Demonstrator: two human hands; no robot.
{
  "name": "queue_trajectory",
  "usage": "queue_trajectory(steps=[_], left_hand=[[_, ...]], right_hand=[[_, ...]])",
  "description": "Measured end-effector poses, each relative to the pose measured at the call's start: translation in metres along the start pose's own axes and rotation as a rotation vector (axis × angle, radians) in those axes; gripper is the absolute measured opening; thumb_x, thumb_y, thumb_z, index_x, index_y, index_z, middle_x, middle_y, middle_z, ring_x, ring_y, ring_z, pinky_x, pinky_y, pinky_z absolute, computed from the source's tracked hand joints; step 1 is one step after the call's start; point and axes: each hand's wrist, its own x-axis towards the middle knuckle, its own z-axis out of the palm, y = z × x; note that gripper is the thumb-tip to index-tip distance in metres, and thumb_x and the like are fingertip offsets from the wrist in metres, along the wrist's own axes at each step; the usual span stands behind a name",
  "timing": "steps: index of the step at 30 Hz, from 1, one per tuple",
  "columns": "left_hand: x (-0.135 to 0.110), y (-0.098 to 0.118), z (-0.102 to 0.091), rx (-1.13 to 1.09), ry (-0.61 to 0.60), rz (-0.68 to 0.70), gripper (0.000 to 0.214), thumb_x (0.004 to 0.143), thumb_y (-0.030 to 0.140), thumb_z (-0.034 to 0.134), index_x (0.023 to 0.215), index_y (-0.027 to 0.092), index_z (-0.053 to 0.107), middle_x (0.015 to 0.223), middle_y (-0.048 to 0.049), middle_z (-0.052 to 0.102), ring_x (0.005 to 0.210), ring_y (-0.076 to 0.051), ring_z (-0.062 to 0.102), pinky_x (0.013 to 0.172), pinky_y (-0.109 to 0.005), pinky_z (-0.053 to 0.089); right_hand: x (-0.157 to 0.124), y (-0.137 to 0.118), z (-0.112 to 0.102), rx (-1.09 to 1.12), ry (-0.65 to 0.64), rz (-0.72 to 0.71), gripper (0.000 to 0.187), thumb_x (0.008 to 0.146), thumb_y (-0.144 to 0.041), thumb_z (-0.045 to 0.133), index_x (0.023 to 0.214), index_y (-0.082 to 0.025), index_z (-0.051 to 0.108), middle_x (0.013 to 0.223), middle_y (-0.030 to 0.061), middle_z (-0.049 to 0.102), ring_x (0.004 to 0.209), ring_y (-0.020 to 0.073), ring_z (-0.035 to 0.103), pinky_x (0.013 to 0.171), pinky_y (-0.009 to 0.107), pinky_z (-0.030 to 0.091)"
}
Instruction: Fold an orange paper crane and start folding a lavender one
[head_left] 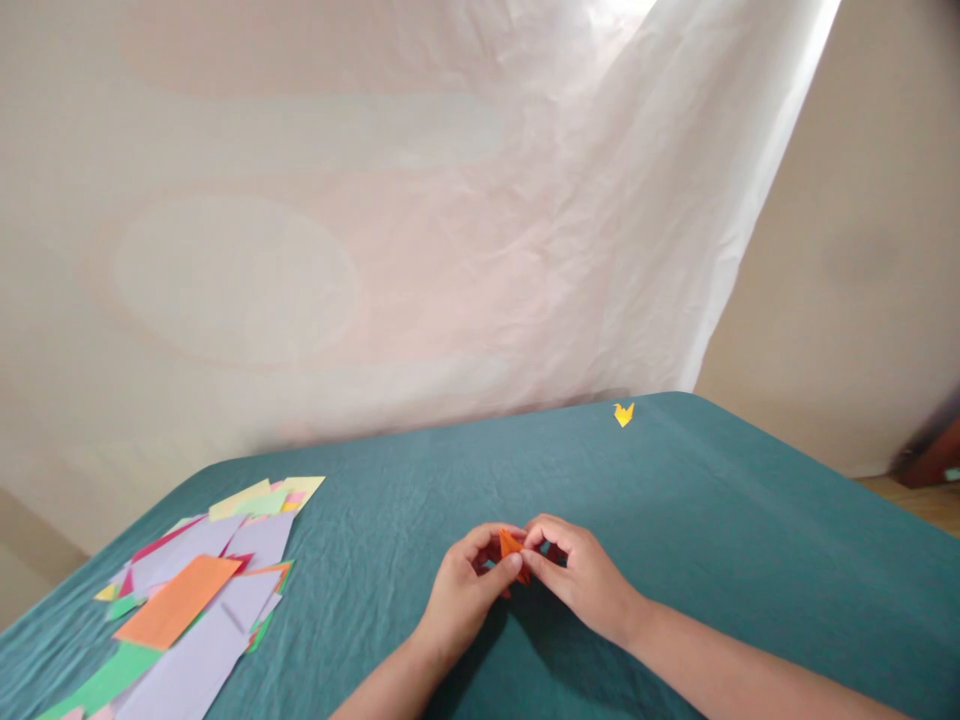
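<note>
A small folded piece of orange paper is held between my two hands, above the front middle of the table. My left hand grips it from the left, with the thumb laid against its near side. From the right, my right hand pinches its edge between thumb and fingertips. The paper comes to a point at the top; its lower part is mostly covered by my fingers. At the table's far right edge sits a yellow folded paper bird, apart from both hands.
A green cloth covers the table. On the left lies a loose, spread pile of coloured paper sheets, with an orange sheet on top. Behind the table hangs a pale curtain.
</note>
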Motion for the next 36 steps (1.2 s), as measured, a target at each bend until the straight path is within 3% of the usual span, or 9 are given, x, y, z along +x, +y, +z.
queue_trajectory(steps=[7,16,26,31,36], left_hand=[[0.000,-0.004,0.000,0.018,0.038,-0.019,0.025,0.084,0.034,0.063,0.100,0.015,0.064,0.083,-0.0055,0.065,0.074,-0.016,0.060,0.060,-0.022,0.046],[0.000,0.000,0.001,0.131,0.112,-0.003,0.018,0.082,0.030,0.064,0.093,0.015,0.065,0.086,-0.0051,0.067,0.075,-0.016,0.061,0.068,-0.023,0.045],[-0.002,0.002,0.003,-0.009,0.069,0.002,0.015,0.080,0.029,0.066,0.083,0.017,0.058,0.076,-0.0023,0.065,0.073,-0.015,0.062,0.068,-0.023,0.045],[-0.004,0.005,0.002,0.099,0.087,0.028,0.011,0.083,0.027,0.062,0.083,0.017,0.059,0.077,-0.0036,0.066,0.074,-0.016,0.063,0.071,-0.025,0.046],[-0.005,0.009,0.003,0.212,0.162,0.039,0.009,0.081,0.026,0.061,0.079,0.017,0.059,0.074,-0.0032,0.066,0.070,-0.016,0.063,0.067,-0.025,0.046]], right_hand=[[0.001,0.002,0.001,-0.008,0.031,-0.061,0.013,0.086,-0.017,0.059,0.073,-0.019,0.059,0.083,-0.0001,0.056,0.073,0.0123,0.054,0.067,0.023,0.041],[0.001,0.004,0.005,-0.012,0.052,-0.030,0.006,0.085,-0.015,0.061,0.082,-0.021,0.060,0.078,-0.0022,0.057,0.070,0.0119,0.054,0.065,0.022,0.041],[0.000,0.001,0.000,-0.048,0.034,-0.022,0.011,0.089,-0.021,0.056,0.079,-0.020,0.059,0.078,-0.0012,0.057,0.072,0.0129,0.054,0.067,0.023,0.041],[0.001,0.001,0.000,-0.014,0.024,-0.010,0.013,0.089,-0.024,0.057,0.077,-0.020,0.058,0.087,0.0012,0.061,0.080,0.0144,0.057,0.071,0.024,0.042],[0.001,0.001,0.000,-0.036,0.004,0.061,0.010,0.087,-0.024,0.059,0.079,-0.020,0.061,0.079,-0.0009,0.064,0.072,0.0135,0.057,0.064,0.024,0.040]])
